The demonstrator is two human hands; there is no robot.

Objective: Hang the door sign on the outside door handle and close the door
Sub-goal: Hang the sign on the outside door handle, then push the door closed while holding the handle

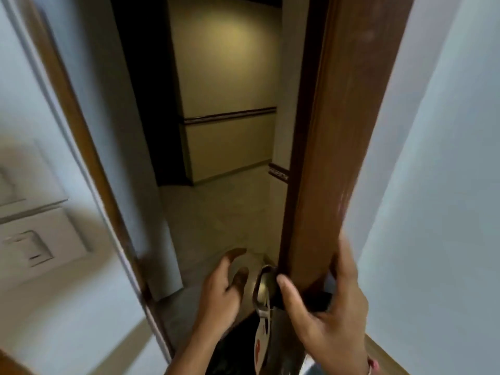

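Note:
The brown wooden door (338, 131) stands ajar, its edge towards me. On its outer side a metal lever handle (262, 288) sticks out. A white door sign with red marks (263, 339) hangs down from that handle. My right hand (324, 315) grips the door's edge at handle height, thumb on the outer side and fingers on the inner side. My left hand (221, 290) hovers just left of the handle with fingers spread, holding nothing and apart from the sign.
The brown door frame (89, 158) runs down the left side, with white wall switch plates (35, 239) beside it. Through the gap I see a dim corridor with a beige wall (227, 77) and a tiled floor (216, 212). A pale wall lies to the right.

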